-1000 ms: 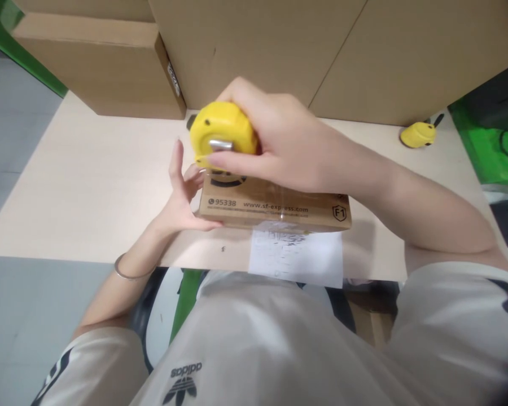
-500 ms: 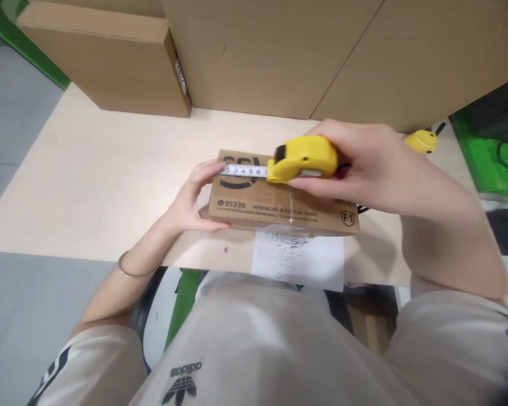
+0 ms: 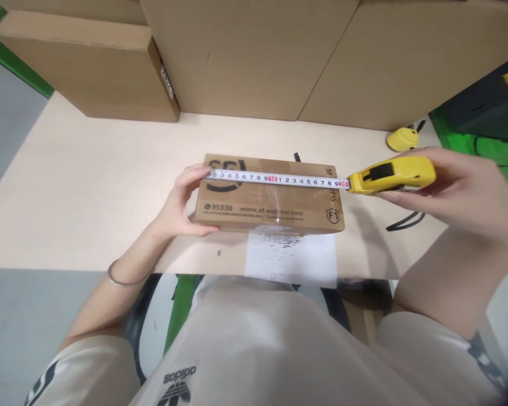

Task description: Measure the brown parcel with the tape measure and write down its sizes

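Note:
A flat brown shipping box (image 3: 271, 204) with black printing lies on the pale table (image 3: 88, 186) in front of me. My left hand (image 3: 182, 200) grips the box's left end and pins the tip of the white tape blade (image 3: 279, 180) to its top edge. The blade stretches across the box top to just past 20. My right hand (image 3: 449, 189) is closed round the yellow tape measure case (image 3: 392, 175), held just beyond the box's right end.
Large cardboard boxes (image 3: 245, 56) stand along the back of the table. A second yellow tape measure (image 3: 402, 138) sits at the back right. A white paper sheet (image 3: 291, 259) lies at the table's front edge under the box. Green and black items stand at far right.
My right hand has pulled the yellow case to the right, from the box's left end to past its right end, drawing the blade out. My left hand moved onto the blade's tip.

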`<action>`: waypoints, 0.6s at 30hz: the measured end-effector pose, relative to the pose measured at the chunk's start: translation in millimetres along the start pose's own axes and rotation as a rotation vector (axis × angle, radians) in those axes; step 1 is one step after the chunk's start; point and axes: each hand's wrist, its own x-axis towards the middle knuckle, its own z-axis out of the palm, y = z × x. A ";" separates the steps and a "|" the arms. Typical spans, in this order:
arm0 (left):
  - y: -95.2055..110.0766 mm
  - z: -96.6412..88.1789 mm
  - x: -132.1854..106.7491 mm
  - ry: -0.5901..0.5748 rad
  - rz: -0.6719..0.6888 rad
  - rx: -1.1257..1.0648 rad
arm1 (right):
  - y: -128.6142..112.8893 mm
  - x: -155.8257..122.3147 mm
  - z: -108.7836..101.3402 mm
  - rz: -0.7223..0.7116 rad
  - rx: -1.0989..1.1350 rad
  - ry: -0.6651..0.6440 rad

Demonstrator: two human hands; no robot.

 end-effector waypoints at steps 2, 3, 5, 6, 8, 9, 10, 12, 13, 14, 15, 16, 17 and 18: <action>0.8 -0.3 -0.7 -0.007 -0.013 0.020 | 4.2 0.5 4.5 0.001 0.010 -0.016; 1.1 -0.5 -1.0 -0.007 -0.025 0.033 | 5.9 1.5 7.2 -0.003 0.026 -0.013; 1.1 -1.0 -1.3 -0.006 -0.034 0.049 | 8.3 3.6 12.0 -0.025 0.066 0.002; 1.0 -1.2 -1.4 -0.007 -0.033 0.048 | 8.9 4.3 13.3 -0.041 0.081 0.012; 0.2 -1.4 -1.2 -0.008 -0.024 0.035 | 8.8 4.9 12.7 -0.052 0.078 0.008; -0.3 -1.4 -1.0 -0.005 -0.021 0.024 | 8.4 4.8 10.5 -0.048 0.059 -0.004; -0.7 -1.5 -0.7 -0.002 -0.020 0.010 | 7.7 4.7 7.3 -0.048 0.036 -0.024; -1.4 -1.8 0.0 0.005 -0.007 -0.028 | 5.4 5.4 -0.5 -0.060 -0.019 -0.071; -1.4 -2.2 0.5 0.006 0.001 -0.048 | 3.6 6.8 -3.9 -0.077 -0.040 -0.097; -1.2 -2.6 1.1 0.004 0.009 -0.065 | 1.1 9.3 -6.1 -0.100 -0.056 -0.119; -0.7 -3.2 1.7 -0.001 0.017 -0.077 | -2.5 12.9 -6.6 -0.130 -0.073 -0.139; 0.1 -3.7 2.4 -0.008 0.023 -0.083 | -7.1 17.8 -4.9 -0.166 -0.096 -0.157; 1.1 -4.2 3.0 -0.016 0.026 -0.082 | -13.0 23.8 -0.9 -0.212 -0.123 -0.171; 2.2 -4.6 3.4 -0.025 0.028 -0.076 | -19.9 30.7 5.5 -0.272 -0.145 -0.182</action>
